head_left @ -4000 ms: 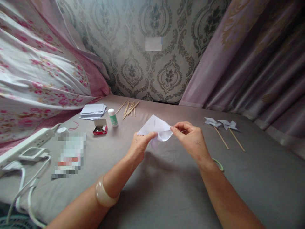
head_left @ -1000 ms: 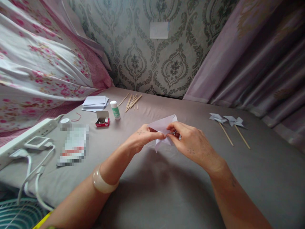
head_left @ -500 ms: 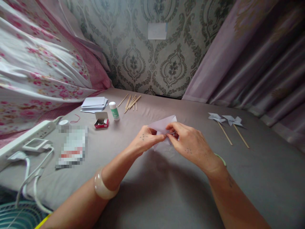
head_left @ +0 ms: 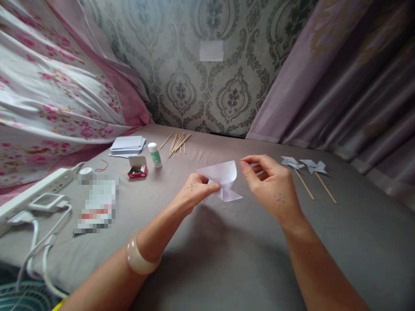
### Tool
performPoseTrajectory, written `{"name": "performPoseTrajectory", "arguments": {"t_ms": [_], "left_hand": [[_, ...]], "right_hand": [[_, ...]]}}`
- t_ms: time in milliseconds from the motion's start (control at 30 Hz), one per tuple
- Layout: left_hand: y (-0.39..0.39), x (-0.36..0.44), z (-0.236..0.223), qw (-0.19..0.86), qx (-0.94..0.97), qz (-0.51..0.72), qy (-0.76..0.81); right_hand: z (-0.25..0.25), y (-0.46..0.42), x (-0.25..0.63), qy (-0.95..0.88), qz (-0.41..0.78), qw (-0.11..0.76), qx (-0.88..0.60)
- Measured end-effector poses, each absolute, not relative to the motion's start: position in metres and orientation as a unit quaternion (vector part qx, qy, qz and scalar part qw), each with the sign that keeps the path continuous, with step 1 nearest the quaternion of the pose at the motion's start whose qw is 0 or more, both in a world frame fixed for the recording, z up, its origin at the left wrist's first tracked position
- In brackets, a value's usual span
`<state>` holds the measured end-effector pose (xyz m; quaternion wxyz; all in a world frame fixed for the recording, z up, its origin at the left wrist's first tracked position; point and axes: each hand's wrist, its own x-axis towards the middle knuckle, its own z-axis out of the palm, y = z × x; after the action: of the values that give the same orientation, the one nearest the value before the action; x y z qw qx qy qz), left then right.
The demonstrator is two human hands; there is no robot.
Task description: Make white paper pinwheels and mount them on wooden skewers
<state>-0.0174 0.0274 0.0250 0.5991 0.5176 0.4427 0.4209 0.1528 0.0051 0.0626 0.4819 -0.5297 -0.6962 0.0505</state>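
My left hand (head_left: 198, 188) is closed on a white paper pinwheel (head_left: 223, 172), its thumb pressed over the middle of the sheet. One part of the paper curves up and over toward the thumb, and a pointed flap sticks out to the lower right. My right hand (head_left: 270, 185) is just right of the paper, apart from it. Its fingers are curled, with thumb and index tips close together and nothing visible between them. Two finished pinwheels, a nearer-left one (head_left: 292, 163) and another (head_left: 314, 166), lie on wooden sticks to the right.
At the back left are a paper stack (head_left: 127, 146), a glue stick (head_left: 154, 155), a red box of small metal pieces (head_left: 137, 168) and several wooden sticks (head_left: 178, 143). A power strip (head_left: 48, 190) with cables and a blurred packet (head_left: 97, 205) lie left. Curtains (head_left: 324, 86) border the right.
My right hand has let go of the paper and moved right, away from it. The left hand keeps its hold, and the curved flap is now in plain view.
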Motion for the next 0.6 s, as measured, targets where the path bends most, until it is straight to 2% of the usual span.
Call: {"name": "performPoseTrajectory", "arguments": {"t_ms": [67, 233, 600], "left_hand": [[0.027, -0.016, 0.025, 0.601, 0.52, 0.415, 0.443], [0.025, -0.013, 0.026, 0.622, 0.512, 0.408, 0.428], [0.022, -0.009, 0.022, 0.636, 0.517, 0.401, 0.409]], "right_hand": [[0.06, 0.011, 0.157, -0.65, 0.112, 0.508, -0.554], [0.05, 0.024, 0.161, -0.611, 0.279, 0.481, -0.563], [0.046, 0.027, 0.16, -0.581, 0.305, 0.5, -0.566]]}}
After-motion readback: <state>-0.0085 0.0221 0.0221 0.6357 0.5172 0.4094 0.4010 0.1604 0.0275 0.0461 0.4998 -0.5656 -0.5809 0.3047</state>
